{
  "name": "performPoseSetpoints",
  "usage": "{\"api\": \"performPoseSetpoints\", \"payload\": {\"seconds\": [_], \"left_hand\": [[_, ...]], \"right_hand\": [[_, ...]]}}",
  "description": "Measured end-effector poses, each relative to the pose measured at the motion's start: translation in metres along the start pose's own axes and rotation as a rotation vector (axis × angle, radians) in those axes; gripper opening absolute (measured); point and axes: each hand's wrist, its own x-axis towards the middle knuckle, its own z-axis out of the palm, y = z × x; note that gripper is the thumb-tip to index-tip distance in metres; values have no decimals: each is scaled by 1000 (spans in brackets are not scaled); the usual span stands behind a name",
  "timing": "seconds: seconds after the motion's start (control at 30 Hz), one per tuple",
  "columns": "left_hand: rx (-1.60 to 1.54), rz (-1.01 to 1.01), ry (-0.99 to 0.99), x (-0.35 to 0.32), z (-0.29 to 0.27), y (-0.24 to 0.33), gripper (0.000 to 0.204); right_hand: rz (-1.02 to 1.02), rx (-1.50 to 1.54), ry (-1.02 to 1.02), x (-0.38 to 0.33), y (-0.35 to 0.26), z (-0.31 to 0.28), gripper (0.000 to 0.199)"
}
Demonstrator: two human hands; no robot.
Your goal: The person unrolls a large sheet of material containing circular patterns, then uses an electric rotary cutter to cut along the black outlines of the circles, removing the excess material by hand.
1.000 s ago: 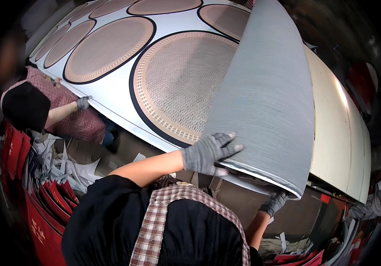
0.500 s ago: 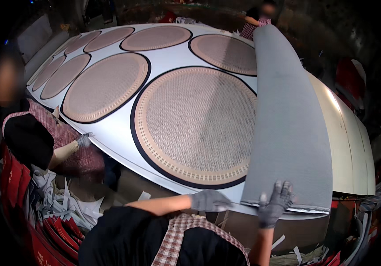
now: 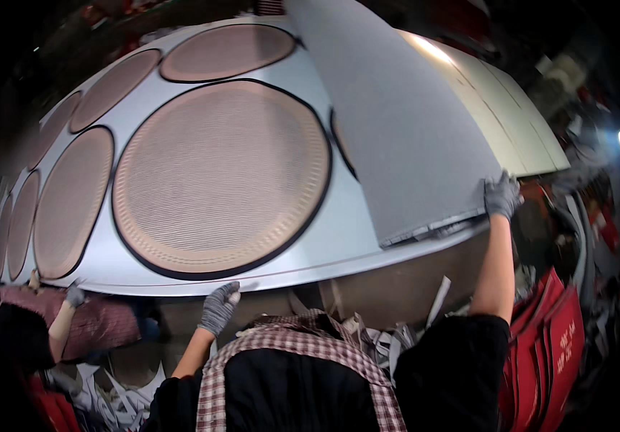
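Across the table spreads a glossy white sheet (image 3: 339, 229) bearing large round beige mat patterns (image 3: 223, 173) with black borders. On its right part lies a broad grey sheet (image 3: 403, 122), curved over like a fold, partly covering one round pattern. My gloved right hand (image 3: 502, 196) is at the near right corner of this grey sheet, its fingers bent at the edge. At the white sheet's front edge is my gloved left hand (image 3: 220, 307), fingers together and curled, the tips touching the edge. What lies under the left fingers is hidden.
At the left, a co-worker's gloved hand (image 3: 75, 294) is by the same front edge. Cream-coloured panels (image 3: 483, 93) stretch to the right of the grey sheet. Below right stand red sheets (image 3: 551, 353); pale offcuts (image 3: 119, 399) are heaped at lower left.
The view has turned and shifted rightward. My right hand has moved from the grey sheet's surface to its near right corner. My left hand has drawn apart from the right, leftward along the edge.
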Motion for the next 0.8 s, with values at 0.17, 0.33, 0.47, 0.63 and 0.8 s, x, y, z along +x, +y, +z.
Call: {"api": "performPoseSetpoints", "payload": {"seconds": [0.17,0.33,0.47,0.63,0.8], "left_hand": [[97,184,-138,26,109,50,27],[168,389,-305,45,251,122,29],[187,514,-444,60,349,183,37],[489,796,-402,103,446,235,70],[730,951,-119,180,549,308,91]], "right_hand": [[-265,332,253,-7,79,48,49],[-253,590,92,-52,169,87,45],[-133,700,72,-58,258,126,38],[-61,779,37,-85,306,149,35],[-1,1032,-103,-108,310,191,32]]}}
